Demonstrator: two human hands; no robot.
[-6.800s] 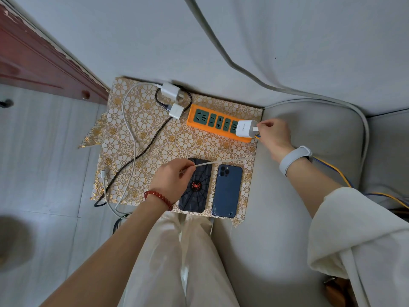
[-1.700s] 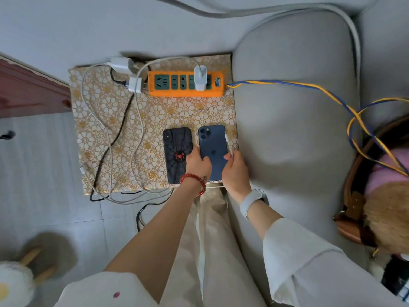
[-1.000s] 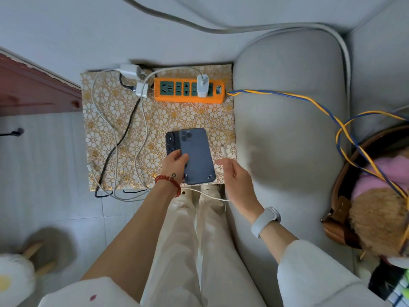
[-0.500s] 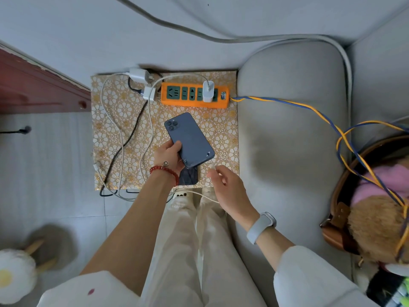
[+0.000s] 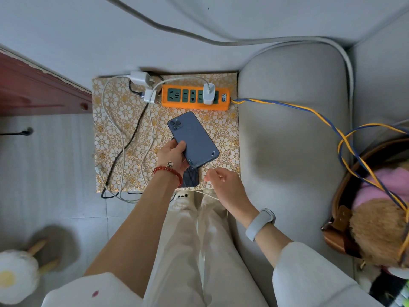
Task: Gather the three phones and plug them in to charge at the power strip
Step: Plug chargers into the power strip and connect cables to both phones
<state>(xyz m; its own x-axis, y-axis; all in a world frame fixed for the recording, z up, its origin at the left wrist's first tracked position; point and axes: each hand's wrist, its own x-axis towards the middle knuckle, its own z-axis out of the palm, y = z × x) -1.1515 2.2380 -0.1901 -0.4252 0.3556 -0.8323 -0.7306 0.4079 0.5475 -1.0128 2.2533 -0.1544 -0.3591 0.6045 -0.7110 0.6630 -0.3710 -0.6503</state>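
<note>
My left hand (image 5: 172,155) grips a dark blue phone (image 5: 193,139), lifted back-up and tilted, its bottom end pointing toward my right hand (image 5: 223,182). My right hand pinches the plug end of a white charging cable (image 5: 209,167) just below that bottom edge, a small gap apart. A black phone (image 5: 190,178) lies on the patterned cloth (image 5: 223,129), mostly hidden under my left hand. The orange power strip (image 5: 194,97) sits at the back with one white charger (image 5: 208,93) plugged in. A third phone is not visible.
Two loose white chargers (image 5: 141,79) with white and black cables (image 5: 124,147) lie left of the strip. A blue-and-yellow cord (image 5: 309,111) runs right across the grey sofa cushion (image 5: 292,151). A brown bag with a plush toy (image 5: 376,209) is at right, tiled floor at left.
My left hand has lifted the blue phone off the cloth and turned it diagonally above the black phone. My right hand has brought the cable's plug up close to the phone's bottom end.
</note>
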